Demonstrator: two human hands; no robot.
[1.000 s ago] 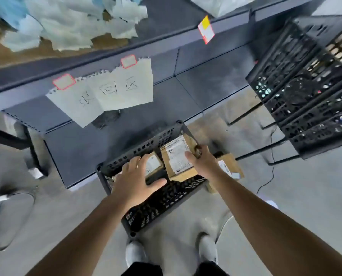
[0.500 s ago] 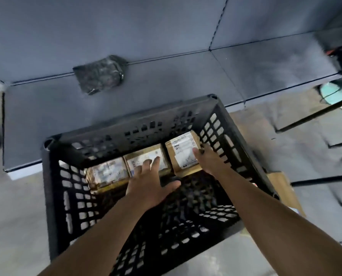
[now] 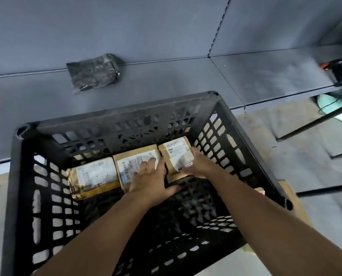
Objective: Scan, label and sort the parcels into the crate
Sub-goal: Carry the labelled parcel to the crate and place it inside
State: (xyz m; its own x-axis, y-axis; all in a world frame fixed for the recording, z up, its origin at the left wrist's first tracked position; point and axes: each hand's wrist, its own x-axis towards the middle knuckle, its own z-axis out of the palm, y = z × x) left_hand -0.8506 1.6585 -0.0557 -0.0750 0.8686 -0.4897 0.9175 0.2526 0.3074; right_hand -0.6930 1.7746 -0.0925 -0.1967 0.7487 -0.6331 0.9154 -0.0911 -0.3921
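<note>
— Black lattice crate [image 3: 215, 124]: three cardboard parcels line our far wall, near floor bare.
— Our right hand [image 3: 201, 166] grips the right parcel [image 3: 177, 154], fingers curled round its edges; our left hand [image 3: 150, 180] lies flat, fingers spread, on the middle parcel [image 3: 134, 158].

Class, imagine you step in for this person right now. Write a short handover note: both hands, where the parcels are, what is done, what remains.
Left hand: flat and open on the middle brown cardboard parcel.
Right hand: gripping the right-hand brown parcel, setting it down.
Black plastic lattice crate: three labelled parcels in a row along the far wall, including the taped left parcel.
Left: release, fetch more.
</note>
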